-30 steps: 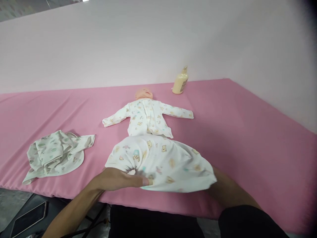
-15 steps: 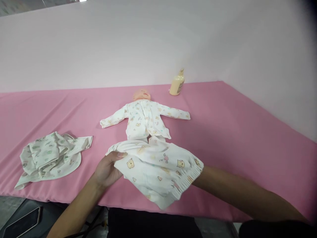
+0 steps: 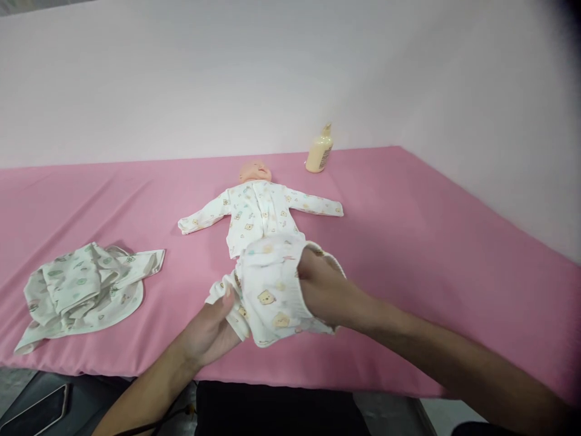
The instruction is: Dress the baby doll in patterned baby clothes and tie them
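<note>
- One white printed garment [image 3: 272, 297] is held over the pink worktop [image 3: 408, 242], a dressed doll [image 3: 261, 212] laid at its twelve o'clock.
- Its gathered left edge is pinched in the left hand's [image 3: 213, 333] grip.
- The right hand [image 3: 320, 287] is tucked into the opening at three o'clock, its grip hidden; state cannot be told.
- A pump bottle [image 3: 319, 152] is seen toward one o'clock, crumpled cloth [image 3: 86, 290] at nine.

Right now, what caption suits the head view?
Left hand grips a printed garment, right hand inside it, near a dressed doll.
</note>
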Tool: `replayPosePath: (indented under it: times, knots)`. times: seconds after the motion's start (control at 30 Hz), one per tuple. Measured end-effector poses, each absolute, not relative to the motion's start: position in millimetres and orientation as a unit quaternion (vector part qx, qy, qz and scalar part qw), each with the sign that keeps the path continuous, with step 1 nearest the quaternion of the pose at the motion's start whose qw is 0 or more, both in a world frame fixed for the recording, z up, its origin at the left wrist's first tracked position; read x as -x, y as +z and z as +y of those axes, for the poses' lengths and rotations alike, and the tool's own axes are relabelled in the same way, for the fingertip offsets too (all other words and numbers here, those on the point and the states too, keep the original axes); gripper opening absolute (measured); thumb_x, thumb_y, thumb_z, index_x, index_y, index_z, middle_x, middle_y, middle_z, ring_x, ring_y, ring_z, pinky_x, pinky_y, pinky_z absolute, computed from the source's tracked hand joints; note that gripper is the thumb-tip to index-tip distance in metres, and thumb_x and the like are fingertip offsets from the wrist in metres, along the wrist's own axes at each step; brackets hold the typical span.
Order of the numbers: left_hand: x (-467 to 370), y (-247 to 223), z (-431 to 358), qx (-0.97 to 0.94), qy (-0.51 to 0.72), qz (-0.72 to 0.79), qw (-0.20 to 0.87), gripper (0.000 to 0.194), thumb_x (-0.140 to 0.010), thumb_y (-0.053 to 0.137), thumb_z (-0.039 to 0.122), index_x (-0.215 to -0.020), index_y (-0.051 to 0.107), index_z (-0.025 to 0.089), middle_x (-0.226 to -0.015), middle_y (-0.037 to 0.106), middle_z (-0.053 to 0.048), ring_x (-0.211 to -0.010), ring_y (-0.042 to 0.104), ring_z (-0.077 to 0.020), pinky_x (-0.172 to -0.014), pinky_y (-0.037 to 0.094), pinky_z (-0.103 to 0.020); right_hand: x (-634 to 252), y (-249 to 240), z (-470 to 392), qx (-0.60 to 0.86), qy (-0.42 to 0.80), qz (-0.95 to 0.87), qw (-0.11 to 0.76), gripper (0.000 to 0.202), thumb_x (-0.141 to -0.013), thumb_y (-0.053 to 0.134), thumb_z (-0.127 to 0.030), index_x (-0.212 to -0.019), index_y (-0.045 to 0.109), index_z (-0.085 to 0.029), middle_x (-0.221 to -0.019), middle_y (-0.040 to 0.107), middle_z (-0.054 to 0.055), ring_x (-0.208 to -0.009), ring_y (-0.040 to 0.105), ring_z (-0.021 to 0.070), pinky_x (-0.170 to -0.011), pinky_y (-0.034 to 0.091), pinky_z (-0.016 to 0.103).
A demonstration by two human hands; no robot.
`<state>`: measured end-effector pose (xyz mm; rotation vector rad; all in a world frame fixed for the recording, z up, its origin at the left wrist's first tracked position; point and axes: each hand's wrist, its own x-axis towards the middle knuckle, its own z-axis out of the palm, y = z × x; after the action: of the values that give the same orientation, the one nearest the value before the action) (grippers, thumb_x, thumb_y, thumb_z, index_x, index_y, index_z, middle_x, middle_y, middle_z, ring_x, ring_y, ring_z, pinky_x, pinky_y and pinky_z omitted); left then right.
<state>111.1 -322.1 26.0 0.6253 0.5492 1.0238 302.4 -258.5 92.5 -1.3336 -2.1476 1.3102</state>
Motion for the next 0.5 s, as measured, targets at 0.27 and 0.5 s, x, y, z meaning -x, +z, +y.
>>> replayPosePath:
  times: [0.27,0.5]
  knots:
    - [-132,43,-340,-0.289,0.468,0.381,0.743,0.049,-0.081,0.074,0.026,-0.128,0.065,0.016,-0.107,0.074,-0.011,-0.114,0.064,-0.0281,-0.106,0.045,-0.043,-272,87,-259,0.346,0.497,-0.78,0.157,0.025,-0.088,0.045,-0.022,-0.063,0.044,-0.018,-0.059,0.046,-0.003,-0.055,0.042,0.0088,-0.047,0.031,0.022]
    - [-104,50,-354,-0.196,0.582,0.379,0.692,0.024,-0.077,0.066,0.016,-0.099,0.073,0.013,-0.09,0.074,-0.008,-0.098,0.069,-0.0268,-0.095,0.053,-0.04,-297,101,-269,0.249,0.551,-0.792,0.083,0.031,-0.097,0.047,-0.042,-0.116,0.063,-0.024,-0.11,0.069,0.002,-0.097,0.063,0.017,-0.081,0.049,0.027]
